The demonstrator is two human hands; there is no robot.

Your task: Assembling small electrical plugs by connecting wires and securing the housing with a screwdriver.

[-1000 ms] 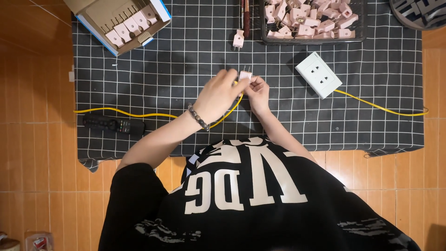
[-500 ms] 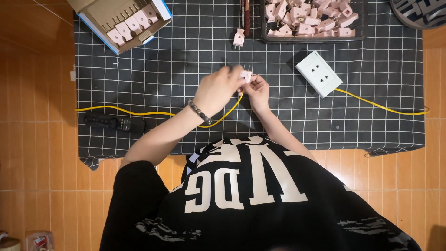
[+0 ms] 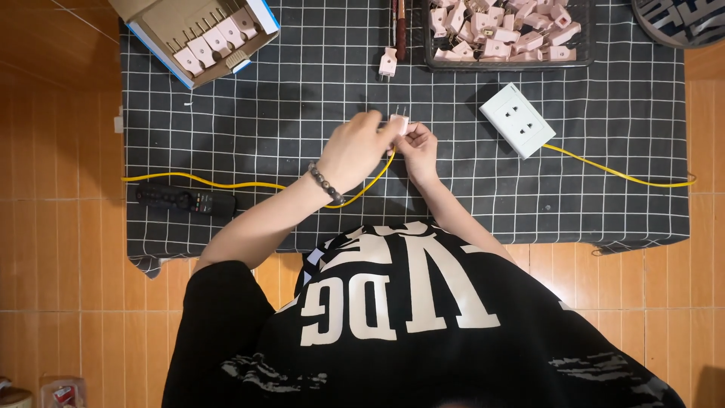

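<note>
Grip, left hand (image 3: pixel 355 151): I see my fingers pinched on the pink plug (image 3: pixel 401 125), gripping it from the left side.
Grip, right hand (image 3: pixel 418 149): clenched on the same plug from the right; both hands meet over it.
Plug position: held just above the checked cloth (image 3: pixel 287 113), mid-table, its two metal prongs pointing away from me, toward the far edge.
Change since half a second ago: both hands sit in nearly the same spot; the prongs now stand clear of my fingers, where earlier the plug looked more buried between them.
Reading of change: I judge the plug is being worked on at the cable end, not carried anywhere.
Yellow cable (image 3: pixel 226 183): runs along the cloth from the left, curves up under my left wrist to the plug; touching my hands.
White socket block (image 3: pixel 518 120): right of my hands, near but apart; a second yellow lead leaves it to the right.
Black tray (image 3: pixel 506 63): far edge, heaped with pink plugs.
Cardboard box (image 3: pixel 198 38): far left corner, a row of plugs inside.
Loose plug (image 3: pixel 387 62): lies alone beside the tray.
Black tool (image 3: pixel 183 200): left, beside the cable.
</note>
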